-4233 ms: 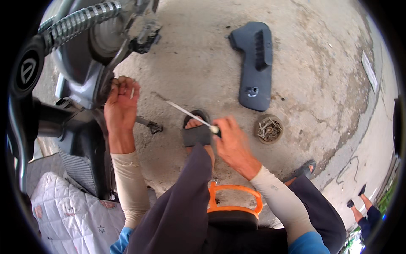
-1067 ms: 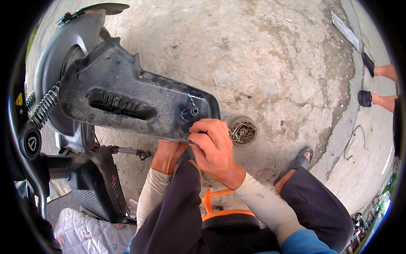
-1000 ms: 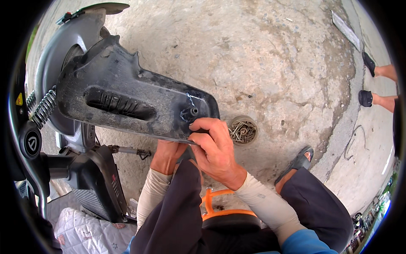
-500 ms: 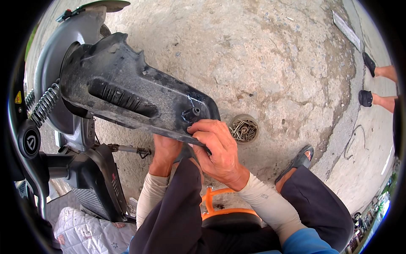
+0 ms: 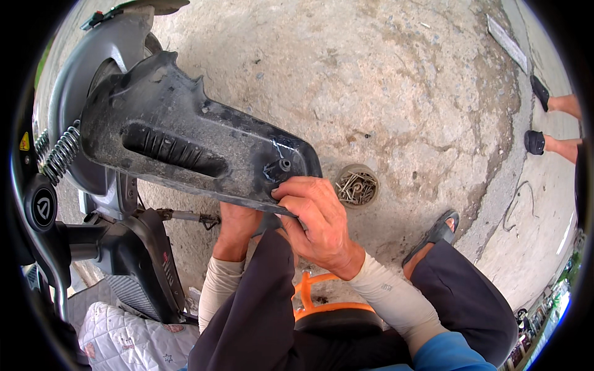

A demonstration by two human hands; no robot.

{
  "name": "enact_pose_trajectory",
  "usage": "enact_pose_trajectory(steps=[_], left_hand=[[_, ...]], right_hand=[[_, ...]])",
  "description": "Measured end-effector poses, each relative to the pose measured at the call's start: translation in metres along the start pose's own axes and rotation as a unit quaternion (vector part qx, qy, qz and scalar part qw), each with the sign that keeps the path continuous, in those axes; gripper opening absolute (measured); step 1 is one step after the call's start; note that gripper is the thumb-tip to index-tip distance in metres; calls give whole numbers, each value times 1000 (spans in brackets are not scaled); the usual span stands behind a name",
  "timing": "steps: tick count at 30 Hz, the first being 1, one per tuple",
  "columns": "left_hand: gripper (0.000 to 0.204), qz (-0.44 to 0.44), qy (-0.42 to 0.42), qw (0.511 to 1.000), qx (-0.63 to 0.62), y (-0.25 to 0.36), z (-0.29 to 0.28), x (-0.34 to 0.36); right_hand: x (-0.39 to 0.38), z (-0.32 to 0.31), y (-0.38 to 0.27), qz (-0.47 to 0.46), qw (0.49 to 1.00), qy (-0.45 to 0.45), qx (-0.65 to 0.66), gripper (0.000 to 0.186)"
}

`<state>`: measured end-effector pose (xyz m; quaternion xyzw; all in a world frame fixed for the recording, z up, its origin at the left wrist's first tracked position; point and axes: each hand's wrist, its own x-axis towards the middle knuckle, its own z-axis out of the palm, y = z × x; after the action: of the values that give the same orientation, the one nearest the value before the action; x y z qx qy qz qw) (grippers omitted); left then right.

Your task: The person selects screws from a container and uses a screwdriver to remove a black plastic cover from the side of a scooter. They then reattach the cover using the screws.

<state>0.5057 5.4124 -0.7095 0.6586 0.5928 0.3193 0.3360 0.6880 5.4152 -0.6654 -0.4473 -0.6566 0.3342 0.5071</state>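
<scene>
A dusty black plastic panel (image 5: 185,117), with a ribbed recess, a round mounting boss and bluish scratch marks, lies slantwise across the left half of the view, close against the grey wheel housing (image 5: 77,80) of a vehicle. My right hand (image 5: 312,219) grips the panel's near right corner below the boss, fingers curled over its edge. My left hand (image 5: 238,226) is beneath the panel's lower edge; its fingers are hidden, so I cannot tell what they hold.
The vehicle's coil springs (image 5: 62,154), black frame and stand lie left, beside a quilted cloth (image 5: 130,337). A round container of screws (image 5: 357,187) sits on the concrete. An orange-framed stool (image 5: 334,306) is under me. Another person's feet (image 5: 536,143) stand at the right.
Compared with 4.2 seconds ago, the panel has left the floor for my hands and the screwdriver is no longer seen. In the last second both hands have shifted slightly, the left one leftward.
</scene>
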Motion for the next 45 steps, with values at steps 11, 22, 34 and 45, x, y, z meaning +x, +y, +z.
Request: enact_pose_trajectory(steps=[11,22,34,45], left_hand=[[41,-273,-32,739,-615,15,7,4],[38,-313,-5,696,-646,20,7,-1],[15,-319,24,749,-580,17,5,-1],[5,-333,-57,864,-373,-7,35,-1]], right_hand=[[-1,0,-4,-62,996,-18,-56,37],[-5,3,-2,31,998,0,47,35],[-11,2,-1,187,973,20,138,31],[10,2,120,404,848,66,338,37]])
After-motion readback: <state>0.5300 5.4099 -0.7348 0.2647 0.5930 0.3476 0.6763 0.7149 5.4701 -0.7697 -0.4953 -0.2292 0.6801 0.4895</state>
